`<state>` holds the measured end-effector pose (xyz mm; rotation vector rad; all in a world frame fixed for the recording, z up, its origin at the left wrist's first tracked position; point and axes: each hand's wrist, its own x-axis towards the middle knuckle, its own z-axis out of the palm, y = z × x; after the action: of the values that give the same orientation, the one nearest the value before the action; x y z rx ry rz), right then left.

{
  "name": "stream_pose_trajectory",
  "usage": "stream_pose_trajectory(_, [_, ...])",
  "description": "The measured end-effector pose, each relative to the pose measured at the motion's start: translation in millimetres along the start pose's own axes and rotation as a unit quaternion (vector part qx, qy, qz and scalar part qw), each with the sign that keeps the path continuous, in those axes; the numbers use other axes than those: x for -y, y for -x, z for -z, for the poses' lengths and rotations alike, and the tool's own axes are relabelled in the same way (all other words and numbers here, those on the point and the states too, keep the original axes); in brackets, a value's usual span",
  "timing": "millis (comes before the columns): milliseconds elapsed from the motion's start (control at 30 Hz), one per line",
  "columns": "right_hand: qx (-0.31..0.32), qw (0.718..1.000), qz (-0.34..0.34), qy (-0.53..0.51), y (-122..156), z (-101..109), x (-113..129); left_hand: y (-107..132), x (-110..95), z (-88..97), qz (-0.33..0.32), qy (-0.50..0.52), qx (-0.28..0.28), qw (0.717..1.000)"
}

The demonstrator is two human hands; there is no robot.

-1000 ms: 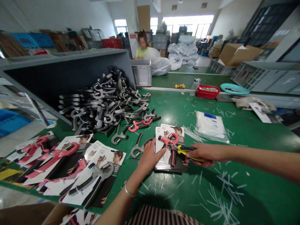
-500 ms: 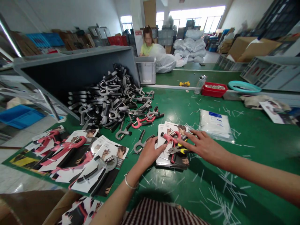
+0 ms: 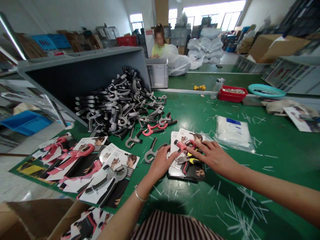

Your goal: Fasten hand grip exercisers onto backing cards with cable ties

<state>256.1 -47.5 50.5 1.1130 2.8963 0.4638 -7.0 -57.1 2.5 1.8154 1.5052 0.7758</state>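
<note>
A pink hand gripper (image 3: 184, 146) lies on a small stack of printed backing cards (image 3: 178, 168) on the green table (image 3: 262, 156). My left hand (image 3: 161, 162) rests at the stack's left edge, fingers flat against the card. My right hand (image 3: 215, 157) lies over the stack's right side with fingers spread, touching the pink hand gripper. Yellow-handled cutters (image 3: 189, 159) lie on the cards under my right hand. Neither hand holds anything.
A heap of grey and black hand grippers (image 3: 120, 106) spills from a grey bin (image 3: 82, 75) at the left. Carded grippers (image 3: 82, 166) lie at the front left. A white bag of ties (image 3: 233, 131), a red tray (image 3: 232, 94) and a teal dish (image 3: 267, 90) sit further back. A person (image 3: 160, 41) works at the far table.
My right hand let go of the yellow-handled cutters, which now lie on the cards, and opened flat over the stack. My left hand stayed at the stack's left edge.
</note>
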Motion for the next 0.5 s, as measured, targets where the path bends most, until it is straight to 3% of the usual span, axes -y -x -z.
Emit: stream_pose_trajectory(500, [0.005,1.000,-0.017,-0.008,2.7,-9.0,4.6,-1.3,0.0,0.7,0.005,0.003,0.002,1.000])
